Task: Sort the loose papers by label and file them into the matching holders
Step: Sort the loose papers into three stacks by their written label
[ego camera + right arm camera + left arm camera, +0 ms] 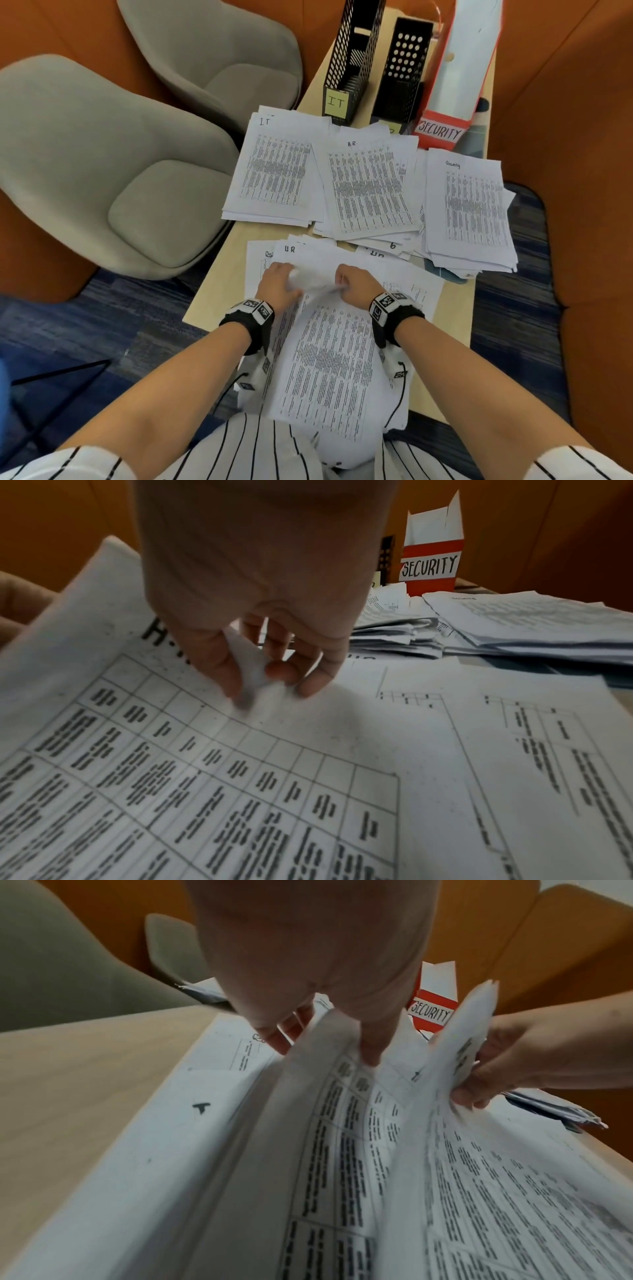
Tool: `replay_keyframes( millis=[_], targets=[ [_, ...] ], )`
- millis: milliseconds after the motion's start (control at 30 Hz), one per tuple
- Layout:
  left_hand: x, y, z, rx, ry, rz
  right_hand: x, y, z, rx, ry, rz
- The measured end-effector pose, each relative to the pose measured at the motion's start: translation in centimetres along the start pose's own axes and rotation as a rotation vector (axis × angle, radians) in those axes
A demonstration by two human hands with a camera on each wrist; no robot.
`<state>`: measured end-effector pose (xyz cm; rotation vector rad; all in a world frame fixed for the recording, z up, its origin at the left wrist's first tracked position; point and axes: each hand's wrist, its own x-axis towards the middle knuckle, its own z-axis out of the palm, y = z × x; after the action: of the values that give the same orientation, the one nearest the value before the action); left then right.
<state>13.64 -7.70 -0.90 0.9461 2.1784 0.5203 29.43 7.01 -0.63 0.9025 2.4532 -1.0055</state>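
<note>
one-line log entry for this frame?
phase: sorting | left hand: holds sheet | right hand: pinches sheet | piles: IT, HR, Security | filed: none seen

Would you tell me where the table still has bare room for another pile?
Bare wood shows on the table's left strip, between the IT pile and the loose sheets under the left hand, and a little at the right edge near the right hand. The far end around the holders is crowded.

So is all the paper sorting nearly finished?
About halfway. Done: three sorted piles lie on the table, IT pile, H.R. pile and Security pile. In hand: the left hand and right hand pinch a sheet off the unsorted stack. Left: that stack, then filing; the IT holder looks empty.
</note>
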Motion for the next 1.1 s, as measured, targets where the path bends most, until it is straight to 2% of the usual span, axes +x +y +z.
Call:
replay_keyframes(
  millis=[67, 133, 267, 333, 433, 467, 567, 600, 667, 733, 767, 833, 867, 933, 967, 1033, 1100],
  targets=[
    [-0.3, 0.5, 0.0, -0.012, -0.118, 0.044, -0.3, 0.2, -0.4, -0.149, 0.054, 0.041],
    [-1.0, 1.1, 0.4, -0.132, -0.215, 0.079, -0.3, 0.0, -0.8, -0.333, 0.053, 0.02],
    [-1.5, 1.2, 0.2, -0.28, -0.192, 0.044, -0.1, -0.3, -1.9, -0.148, -0.12, -0.047],
    [-2.0, 0.9, -0.6, -0.365, -0.173, -0.003, 0.0, 0.2, -3.2, -0.144, -0.105, -0.027],
    [-2.6, 0.1, -1.4, -0.475, -0.235, -0.057, 0.0, 1.1, -4.6, -0.181, -0.12, -0.013],
    [-2.7, -0.2, -1.4, -0.53, -0.209, -0.095, 0.0, 1.3, -4.8, -0.217, -0.143, -0.007],
    [-2.1, -0.7, -1.2, -0.65, -0.007, -0.286, 0.2, 1.4, -4.6, -0.205, -0.129, -0.059],
    [-1.8, -0.9, -1.3, -0.68, -0.011, -0.302, 0.3, 1.2, -4.3, -0.19, -0.117, -0.098],
    [-1.4, -0.5, -1.4, -0.691, -0.12, -0.247, 0.4, 0.6, -3.5, -0.17, -0.1, -0.172],
    [-1.0, 0.0, -1.6, -0.647, -0.245, -0.187, 0.4, -0.1, -2.8, -0.116, -0.069, -0.173],
    [-0.8, 0.4, -1.6, -0.636, -0.259, -0.177, 0.4, -0.4, -2.5, -0.099, -0.048, -0.165],
    [-0.5, 1.1, -1.7, -0.616, -0.162, -0.185, 0.5, -0.7, -2.4, -0.092, 0.008, -0.125],
    [-0.5, 1.2, -1.8, -0.597, -0.058, -0.197, 0.5, -0.7, -2.5, -0.082, 0.061, -0.093],
    [-0.8, 1.5, -2.0, -0.563, 0.102, -0.118, 0.3, -0.6, -3.2, -0.058, 0.229, -0.041],
    [-1.4, 1.9, -2.2, -0.531, 0.12, -0.027, 0.2, -0.6, -3.6, -0.038, 0.317, -0.021],
    [-2.6, 3.0, -2.4, -0.441, 0.073, 0.16, 0.0, -1.1, -4.7, 0.015, 0.417, 0.019],
    [-3.3, 4.1, -2.4, -0.367, -0.025, 0.217, 0.1, -2.0, -6.0, 0.088, 0.439, 0.083]
  ],
)
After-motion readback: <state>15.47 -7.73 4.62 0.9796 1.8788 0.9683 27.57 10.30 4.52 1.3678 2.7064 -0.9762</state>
